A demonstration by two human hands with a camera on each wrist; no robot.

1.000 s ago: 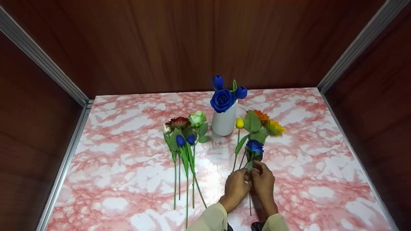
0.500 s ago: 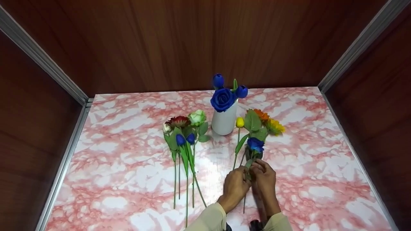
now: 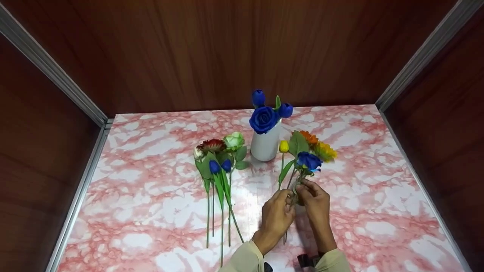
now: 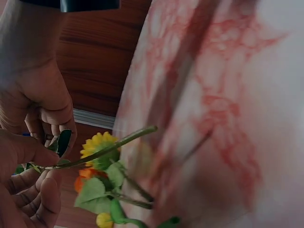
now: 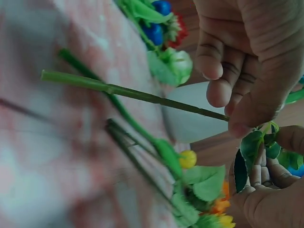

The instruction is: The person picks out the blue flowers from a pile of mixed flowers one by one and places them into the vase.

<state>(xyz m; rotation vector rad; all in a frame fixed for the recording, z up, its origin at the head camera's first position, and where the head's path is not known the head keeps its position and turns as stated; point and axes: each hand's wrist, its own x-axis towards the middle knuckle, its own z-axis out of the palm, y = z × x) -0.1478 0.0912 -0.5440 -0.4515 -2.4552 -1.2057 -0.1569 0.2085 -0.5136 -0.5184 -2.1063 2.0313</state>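
A blue rose [image 3: 309, 161] with a green stem is held up off the table between both hands. My left hand [image 3: 278, 217] pinches its stem [image 5: 156, 99] between thumb and finger, and the lower stem end sticks out free below. Higher up, at the leaves [image 5: 251, 149] under the bloom, the curled fingers and thumb of my right hand [image 3: 317, 200] pinch the rose. The fingers hide exactly where the leaves meet the stem. Behind the hands, a white vase [image 3: 264, 145] holds a large blue rose [image 3: 263, 119] and blue tulips [image 3: 258, 98].
Right of the vase lie a yellow tulip [image 3: 284, 146], an orange flower [image 3: 309, 136] and a yellow sunflower [image 3: 326, 151]. On the left lie blue tulips [image 3: 214, 166], a dark red flower [image 3: 211, 145] and a pale green rose [image 3: 234, 140]. Brown wood panels [image 3: 242, 53] enclose the marbled table [image 3: 151, 211].
The rose's bloom has moved up and to the right in the head view, and its stem end has swung left. Both hands have shifted slightly, the right one up and rightward.
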